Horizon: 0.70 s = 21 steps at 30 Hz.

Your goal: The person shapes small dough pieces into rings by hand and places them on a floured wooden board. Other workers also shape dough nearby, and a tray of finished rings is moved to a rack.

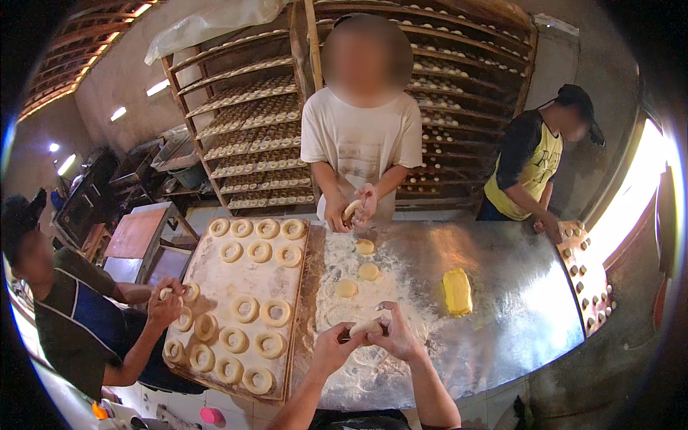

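Low over the floured near part of the metal table, both my hands hold one piece of pale dough (366, 327). My left hand (335, 348) pinches its left side between thumb and fingers. On the other side my right hand (398, 337) grips it, with the forefinger raised and bent. The dough's exact shape is partly hidden by my fingers. Just beyond my hands, three flat round dough pieces (368, 271) lie on the white flour (337, 261). Left of my hands, a floured wooden board (271, 284) carries several dough rings (269, 344).
A yellow block (457, 292) sits on the metal table (516, 287). Across from me a person (362, 143) works a dough ring. Another person (72, 308) handles dough at the board's left. At far right, a person (527, 154) reaches to a tray (584, 276). Loaded racks (247, 118) stand behind.
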Tool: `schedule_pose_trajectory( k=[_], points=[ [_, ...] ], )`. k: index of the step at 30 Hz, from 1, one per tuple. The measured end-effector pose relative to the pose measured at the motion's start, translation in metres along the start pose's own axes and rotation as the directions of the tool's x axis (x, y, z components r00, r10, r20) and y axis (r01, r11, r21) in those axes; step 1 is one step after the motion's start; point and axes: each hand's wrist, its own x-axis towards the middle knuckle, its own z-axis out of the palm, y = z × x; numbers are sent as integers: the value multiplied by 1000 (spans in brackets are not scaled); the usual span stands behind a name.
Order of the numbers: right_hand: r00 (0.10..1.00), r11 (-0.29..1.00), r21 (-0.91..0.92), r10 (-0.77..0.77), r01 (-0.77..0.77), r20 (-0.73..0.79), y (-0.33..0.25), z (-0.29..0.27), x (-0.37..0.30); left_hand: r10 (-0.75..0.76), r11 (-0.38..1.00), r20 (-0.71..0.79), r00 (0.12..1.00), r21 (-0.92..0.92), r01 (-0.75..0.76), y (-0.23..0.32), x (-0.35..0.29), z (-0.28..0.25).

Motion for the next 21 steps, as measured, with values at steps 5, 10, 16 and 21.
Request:
schedule_pose_trajectory(
  k=[5,10,16,21],
  points=[
    [935,690,-720,-296,67,-197,2,8,3,232,884,6,973,415,-214,7,-3,25],
    [995,999,31,31,-28,-95,33,4,3,492,783,-230,840,538,-311,-4,-2,47],
    [990,633,769,-26,-89,136,42,-16,-15,53,913,-102,993,-399,-90,-16,-17,52],
    [999,997,63,-34,35,-16,27,5,-21,199,855,-285,938,-416,-308,-22,-25,56]
  ],
)
